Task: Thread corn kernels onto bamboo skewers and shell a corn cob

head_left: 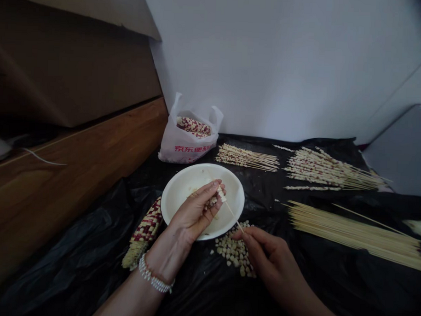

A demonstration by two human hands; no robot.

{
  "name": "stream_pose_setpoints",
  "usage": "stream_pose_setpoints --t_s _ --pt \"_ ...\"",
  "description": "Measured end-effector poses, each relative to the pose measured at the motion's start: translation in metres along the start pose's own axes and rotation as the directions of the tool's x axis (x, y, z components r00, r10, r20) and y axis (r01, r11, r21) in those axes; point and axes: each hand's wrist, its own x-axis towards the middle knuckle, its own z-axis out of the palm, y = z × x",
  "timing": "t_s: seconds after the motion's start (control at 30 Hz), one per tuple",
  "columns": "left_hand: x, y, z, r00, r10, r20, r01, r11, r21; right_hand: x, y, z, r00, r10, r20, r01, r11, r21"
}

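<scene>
My left hand (200, 208) is closed above a white bowl (168, 193), with loose corn kernels (210, 203) in its curled fingers. Its thumb and fingertips are at the upper part of a thin wooden skewer (233, 215), where several pale kernels are threaded. Lower down, my right hand (265, 252) pinches the skewer's bare end. A pile of loose kernels (236, 255) lies on the black plastic sheet (199, 286) between the bowl and my right hand. Left of the bowl rests a red-and-cream corn cob (148, 225), its lower end stripped of kernels.
A white plastic bag (171, 138) holding corn cobs stands behind the bowl. Two groups of kernel-threaded skewers (245, 157) lie at the back and right. Bare skewers (349, 232) are bundled at right. A wooden board (93, 140) borders the left; a pale wall (269, 63) rises behind.
</scene>
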Motion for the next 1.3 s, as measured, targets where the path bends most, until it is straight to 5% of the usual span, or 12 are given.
stream_pose_setpoints --t_s 0.53,0.87,1.13,1.3 --pt "-0.002 -0.008 0.006 0.999 0.042 -0.009 -0.041 0.998 0.04 -0.003 0.0 0.003 0.999 -0.014 -0.05 0.015 1.0 0.001" --pt "-0.007 -0.02 0.016 0.996 -0.075 0.054 0.076 0.997 -0.026 0.003 -0.003 -0.002 0.993 -0.05 -0.107 0.052 0.998 0.018" --pt "-0.007 -0.028 0.02 0.975 -0.183 0.124 0.179 0.983 0.04 0.013 -0.004 -0.004 0.993 0.068 -0.097 -0.038 0.96 0.278" --pt "0.0 -0.026 0.022 0.967 -0.237 0.09 0.242 0.968 -0.058 0.021 0.002 -0.009 0.992 0.128 -0.009 -0.113 0.91 0.4"
